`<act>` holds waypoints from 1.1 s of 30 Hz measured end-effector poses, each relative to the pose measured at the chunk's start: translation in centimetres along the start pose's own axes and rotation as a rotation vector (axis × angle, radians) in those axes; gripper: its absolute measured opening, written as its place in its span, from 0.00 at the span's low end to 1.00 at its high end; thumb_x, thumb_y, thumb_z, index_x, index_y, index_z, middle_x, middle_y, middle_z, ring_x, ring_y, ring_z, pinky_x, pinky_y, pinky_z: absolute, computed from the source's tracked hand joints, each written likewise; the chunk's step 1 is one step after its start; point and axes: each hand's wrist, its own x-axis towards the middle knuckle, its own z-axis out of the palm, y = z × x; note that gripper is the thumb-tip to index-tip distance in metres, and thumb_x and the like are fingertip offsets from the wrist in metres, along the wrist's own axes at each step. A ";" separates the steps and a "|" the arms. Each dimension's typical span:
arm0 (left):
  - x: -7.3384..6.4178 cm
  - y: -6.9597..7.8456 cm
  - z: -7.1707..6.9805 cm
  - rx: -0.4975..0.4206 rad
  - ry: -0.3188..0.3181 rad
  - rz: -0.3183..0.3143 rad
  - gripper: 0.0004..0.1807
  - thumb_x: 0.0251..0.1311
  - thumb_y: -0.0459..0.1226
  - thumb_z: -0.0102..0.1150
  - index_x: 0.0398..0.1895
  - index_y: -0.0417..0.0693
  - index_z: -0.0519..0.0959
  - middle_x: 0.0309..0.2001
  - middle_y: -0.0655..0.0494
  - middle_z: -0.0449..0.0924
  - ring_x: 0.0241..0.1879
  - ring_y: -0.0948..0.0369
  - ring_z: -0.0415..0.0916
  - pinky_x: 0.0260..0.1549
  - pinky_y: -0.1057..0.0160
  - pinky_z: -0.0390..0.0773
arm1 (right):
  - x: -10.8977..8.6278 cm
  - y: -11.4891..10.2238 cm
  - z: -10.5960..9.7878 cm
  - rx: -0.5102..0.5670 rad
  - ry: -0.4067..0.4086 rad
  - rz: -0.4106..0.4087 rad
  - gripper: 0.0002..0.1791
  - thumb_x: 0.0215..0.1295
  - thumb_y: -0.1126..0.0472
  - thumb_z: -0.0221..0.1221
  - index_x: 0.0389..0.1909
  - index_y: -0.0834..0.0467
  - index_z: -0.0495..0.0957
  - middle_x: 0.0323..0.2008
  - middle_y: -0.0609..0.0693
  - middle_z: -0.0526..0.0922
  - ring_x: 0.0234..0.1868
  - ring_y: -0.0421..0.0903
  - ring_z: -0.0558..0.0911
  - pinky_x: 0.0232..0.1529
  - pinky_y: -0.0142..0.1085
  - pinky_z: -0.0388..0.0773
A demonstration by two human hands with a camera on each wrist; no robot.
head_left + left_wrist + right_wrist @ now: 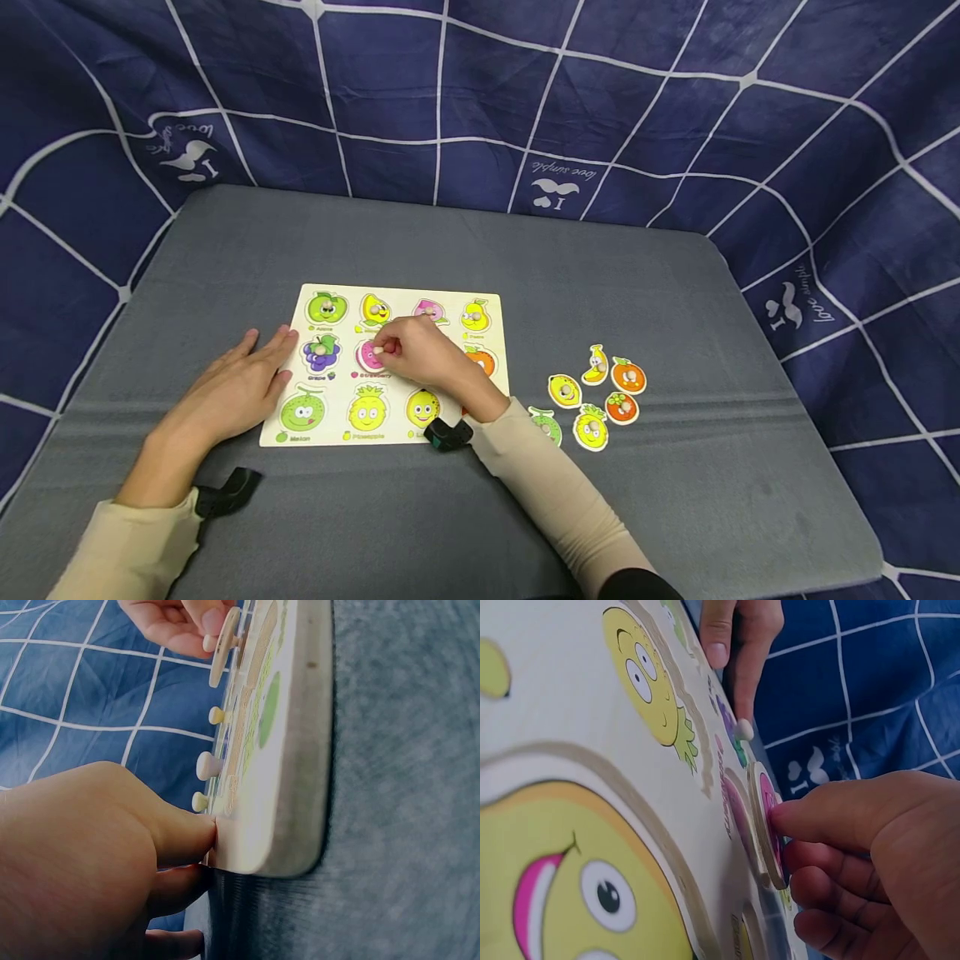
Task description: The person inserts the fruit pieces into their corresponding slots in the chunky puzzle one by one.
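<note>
A fruit peg puzzle board (341, 327) lies on the grey table. My right hand (420, 350) pinches the knob of a pink strawberry puzzle piece (769, 817) between thumb and fingers. The piece is over the strawberry recess in the board's middle row, tilted with one edge up from the surface. My left hand (240, 383) rests at the board's left edge, its fingers extended and its thumb (187, 836) touching the rim. Apple, mango, peach, pear and grape pieces with knobs sit in their recesses; the grape piece (321, 353) is just left of the strawberry.
Several loose pieces lie right of the board: a lemon (564, 391), a banana (596, 365), an orange (628, 377), a red-orange fruit (622, 408), a pineapple (591, 428) and a melon (547, 425), partly behind my right sleeve. A blue checked cloth (495, 100) hangs around the table.
</note>
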 end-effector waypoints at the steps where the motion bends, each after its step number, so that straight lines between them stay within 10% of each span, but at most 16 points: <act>1: 0.0 0.0 0.0 -0.001 -0.001 -0.001 0.32 0.70 0.36 0.50 0.73 0.31 0.57 0.71 0.32 0.56 0.66 0.23 0.48 0.57 0.23 0.53 | 0.1 0.0 0.1 -0.001 -0.003 0.003 0.05 0.62 0.68 0.62 0.35 0.60 0.86 0.23 0.45 0.79 0.26 0.36 0.73 0.29 0.23 0.68; 33: 0.0 0.1 -0.1 -0.005 -0.005 -0.005 0.32 0.70 0.36 0.50 0.73 0.30 0.57 0.71 0.32 0.56 0.67 0.23 0.48 0.56 0.23 0.53 | 0.9 -0.5 0.7 -0.077 -0.067 0.069 0.06 0.64 0.66 0.62 0.38 0.59 0.87 0.23 0.44 0.78 0.25 0.37 0.70 0.27 0.23 0.65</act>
